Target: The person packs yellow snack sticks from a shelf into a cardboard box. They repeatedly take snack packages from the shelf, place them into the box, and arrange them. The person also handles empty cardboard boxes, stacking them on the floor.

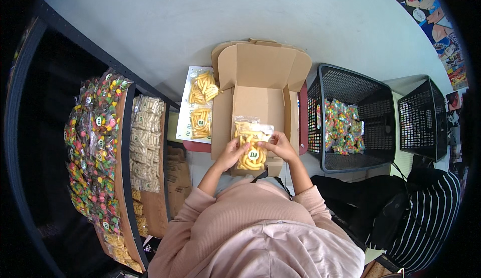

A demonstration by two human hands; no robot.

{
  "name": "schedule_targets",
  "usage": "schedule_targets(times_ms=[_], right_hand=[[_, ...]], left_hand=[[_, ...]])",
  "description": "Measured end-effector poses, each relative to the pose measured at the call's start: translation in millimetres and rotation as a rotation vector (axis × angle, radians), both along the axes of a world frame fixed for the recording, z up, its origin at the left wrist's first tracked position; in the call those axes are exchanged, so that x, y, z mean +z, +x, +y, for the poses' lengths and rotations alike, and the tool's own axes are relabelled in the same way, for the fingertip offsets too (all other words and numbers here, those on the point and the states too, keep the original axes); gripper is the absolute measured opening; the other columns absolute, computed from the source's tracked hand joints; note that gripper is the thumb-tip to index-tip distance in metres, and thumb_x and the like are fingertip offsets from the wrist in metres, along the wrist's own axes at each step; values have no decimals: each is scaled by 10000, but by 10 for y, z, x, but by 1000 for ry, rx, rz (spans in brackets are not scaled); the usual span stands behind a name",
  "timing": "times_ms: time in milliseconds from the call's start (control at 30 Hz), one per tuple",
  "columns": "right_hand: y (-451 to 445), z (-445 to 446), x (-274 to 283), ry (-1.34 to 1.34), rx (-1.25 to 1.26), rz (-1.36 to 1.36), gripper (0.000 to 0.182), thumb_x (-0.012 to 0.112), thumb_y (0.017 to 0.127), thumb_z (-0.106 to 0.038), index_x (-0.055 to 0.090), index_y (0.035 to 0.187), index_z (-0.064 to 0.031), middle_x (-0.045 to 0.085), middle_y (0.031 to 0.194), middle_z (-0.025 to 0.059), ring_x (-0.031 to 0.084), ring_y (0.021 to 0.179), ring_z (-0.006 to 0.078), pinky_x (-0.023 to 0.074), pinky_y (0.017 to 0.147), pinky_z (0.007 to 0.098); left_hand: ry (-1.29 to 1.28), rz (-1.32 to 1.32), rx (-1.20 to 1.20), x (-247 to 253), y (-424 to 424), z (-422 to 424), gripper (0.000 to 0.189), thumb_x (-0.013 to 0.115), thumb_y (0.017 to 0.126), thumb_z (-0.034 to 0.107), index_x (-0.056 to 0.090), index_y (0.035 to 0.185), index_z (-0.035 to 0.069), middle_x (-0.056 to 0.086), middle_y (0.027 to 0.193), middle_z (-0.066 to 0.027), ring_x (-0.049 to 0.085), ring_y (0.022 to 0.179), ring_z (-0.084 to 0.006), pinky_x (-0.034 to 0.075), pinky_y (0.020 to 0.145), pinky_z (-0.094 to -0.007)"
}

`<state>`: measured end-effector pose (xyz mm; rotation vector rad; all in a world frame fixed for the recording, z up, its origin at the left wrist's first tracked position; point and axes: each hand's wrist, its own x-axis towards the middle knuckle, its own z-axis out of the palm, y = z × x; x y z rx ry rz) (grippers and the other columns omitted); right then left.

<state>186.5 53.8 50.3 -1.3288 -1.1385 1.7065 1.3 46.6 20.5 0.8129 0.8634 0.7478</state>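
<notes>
Between both hands is a clear plastic bag of yellow curved snacks or sweets (252, 162) with a round white label. My left hand (230, 154) grips its left side, and my right hand (280, 146) pinches the upper right side. The bag is over the near end of an open cardboard box (259, 99), whose lid stands up at the far side. Left of the box, two similar yellow-filled bags (201, 122) lie on a white printed sheet (185, 109), one beyond the other.
Shelves at left carry many bags of colourful sweets (99, 142) and pale sticks (144, 142). A black plastic basket (375, 127) at right holds colourful bags (342, 126); a smaller black basket (422, 116) is beyond it. A red surface (303, 139) shows beneath the box. Dark striped cloth (428, 218) lies lower right.
</notes>
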Motion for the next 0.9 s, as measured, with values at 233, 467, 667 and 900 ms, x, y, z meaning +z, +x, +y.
schedule_targets(times_ms=[233,467,667,900], right_hand=[[193,44,-116,-81,98,-25,315,656,704,-143,555,938,41,593,779,65,558,676,92,465,559,220],[85,330,-412,-89,-479,52,258,594,756,-109,472,950,8,531,878,71,543,775,138,505,605,246],[-57,616,-1212,-213,-721,123,285,576,766,-93,419,979,13,505,917,99,542,759,175,514,581,243],[-102,701,-1468,-173,-664,-116,272,628,726,-119,502,919,25,557,822,66,546,661,140,487,565,239]], left_hand=[[193,230,-64,-13,49,-6,393,528,817,174,378,1138,5,554,912,-81,533,782,-104,449,687,-236],[271,495,423,-293,-329,170,446,508,818,219,332,1165,0,455,1078,-183,521,871,-198,418,750,-305],[354,1160,511,-980,-977,341,483,562,754,284,379,1102,4,414,1065,-186,412,984,-291,328,860,-378],[131,1384,335,-1087,-1072,520,617,621,671,349,353,1118,20,416,1062,-199,378,1015,-342,308,872,-414]])
